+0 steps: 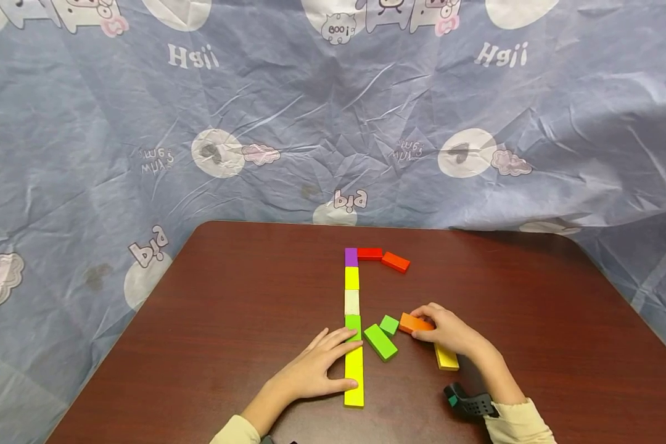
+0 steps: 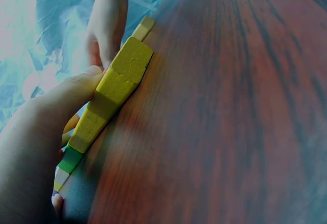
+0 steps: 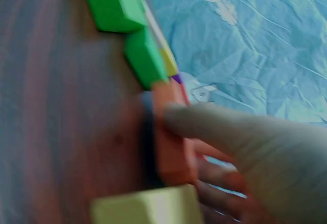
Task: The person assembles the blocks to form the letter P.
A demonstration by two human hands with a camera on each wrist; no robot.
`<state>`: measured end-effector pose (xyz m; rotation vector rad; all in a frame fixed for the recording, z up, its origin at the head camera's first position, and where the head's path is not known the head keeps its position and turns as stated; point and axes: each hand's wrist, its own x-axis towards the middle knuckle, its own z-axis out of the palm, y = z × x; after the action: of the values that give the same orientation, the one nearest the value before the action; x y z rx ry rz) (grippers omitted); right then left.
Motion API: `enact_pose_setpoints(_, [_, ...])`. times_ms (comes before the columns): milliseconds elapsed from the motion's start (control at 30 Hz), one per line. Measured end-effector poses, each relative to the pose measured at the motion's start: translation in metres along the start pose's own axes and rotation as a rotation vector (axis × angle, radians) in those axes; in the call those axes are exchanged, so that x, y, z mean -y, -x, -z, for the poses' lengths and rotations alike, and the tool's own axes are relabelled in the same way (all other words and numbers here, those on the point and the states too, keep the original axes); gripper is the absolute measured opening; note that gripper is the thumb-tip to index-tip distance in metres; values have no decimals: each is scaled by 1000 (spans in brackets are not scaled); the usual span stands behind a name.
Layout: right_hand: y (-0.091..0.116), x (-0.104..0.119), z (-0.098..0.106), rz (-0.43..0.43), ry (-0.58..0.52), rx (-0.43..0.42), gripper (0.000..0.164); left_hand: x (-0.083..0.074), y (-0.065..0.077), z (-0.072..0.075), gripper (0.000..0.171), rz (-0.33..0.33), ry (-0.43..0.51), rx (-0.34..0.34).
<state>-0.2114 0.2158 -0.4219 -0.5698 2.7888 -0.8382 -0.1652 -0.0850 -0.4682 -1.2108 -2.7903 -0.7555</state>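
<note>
A straight row of blocks runs away from me in the head view: long yellow (image 1: pixel 354 398) nearest, then green (image 1: pixel 353 321), white (image 1: pixel 352 302), yellow (image 1: pixel 352 278) and purple (image 1: pixel 351 257). My left hand (image 1: pixel 313 370) lies over the near part with fingers spread, its thumb touching the side of the yellow part (image 2: pixel 115 88) in the left wrist view. To the right, my right hand (image 1: pixel 452 330) pinches an orange block (image 1: pixel 413 323) between thumb and fingers. That block (image 3: pixel 171 132) looks blurred in the right wrist view, beside a small green block (image 3: pixel 144 58).
A longer green block (image 1: pixel 380 343) lies between the row and the small green one. Below my right hand is another yellow block (image 1: pixel 447 359). Two red blocks (image 1: pixel 369 254) extend rightward from the purple end, the outer one angled. A patterned cloth (image 1: pixel 333 123) hangs behind the brown table (image 1: pixel 227 296).
</note>
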Motion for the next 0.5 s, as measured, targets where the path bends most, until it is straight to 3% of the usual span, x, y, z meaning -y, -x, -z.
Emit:
enact_pose_setpoints(133, [-8,1,-10,-106,51,-159,37,0,0,0,66,-3,1,1])
enact_pose_setpoints(300, [-14,6,-21,-199,120,-264,43,1,0,1,66,0,10,5])
enact_pose_setpoints(400, [-15,8,-22,-200,126,-282,49,1,0,1,65,0,9,4])
enact_pose_setpoints(500, [-11,10,-17,-143,103,-269,50,0,0,1,66,-3,7,5])
